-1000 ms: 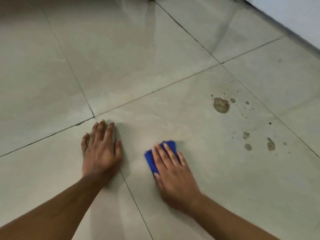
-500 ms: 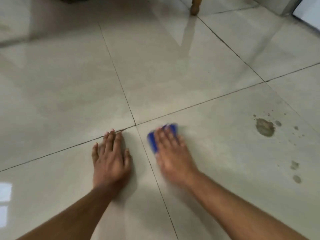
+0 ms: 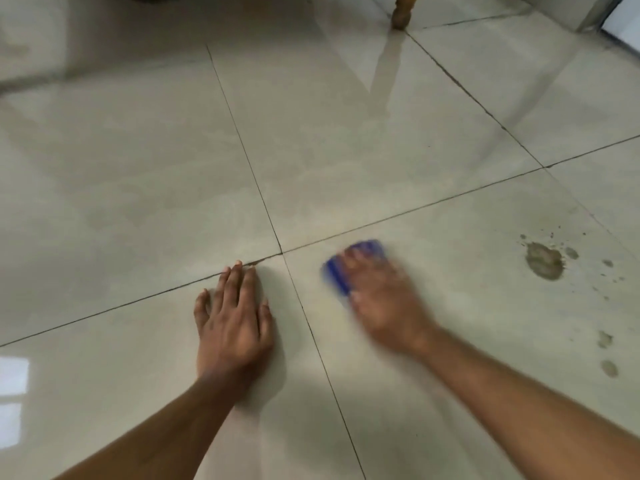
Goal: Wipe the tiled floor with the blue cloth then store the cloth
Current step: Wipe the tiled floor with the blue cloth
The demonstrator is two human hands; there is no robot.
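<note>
Your left hand (image 3: pixel 232 323) lies flat on the tiled floor (image 3: pixel 138 188), palm down, fingers straight and close together, with the thumb out to the side. It holds nothing and only presses on the tile. The fingertips reach the grout line that runs across in front of it, just left of the point where four tiles meet.

Your right hand (image 3: pixel 384 299) rests on top of the blue cloth (image 3: pixel 337 277), pressing it against the floor. The hand is blurred, so you cannot tell exactly how the fingers lie; they look stretched forward over the cloth rather than curled round it. The cloth sits on the tile to the right of the four-tile corner, near the grout line in front of it. Its blue edge shows past your fingertips and along the thumb side of the hand; the rest is hidden under the palm.

The two hands are apart, with a grout line running between them.

To the right of the cloth, well apart from it on the same tile, sits a brownish stain (image 3: pixel 543 261) with small specks scattered round it, and a few smaller spots (image 3: pixel 604 339) lie nearer to you. At the far edge of the view a wooden furniture leg (image 3: pixel 401 12) stands on the floor, its reflection on the glossy tile.
</note>
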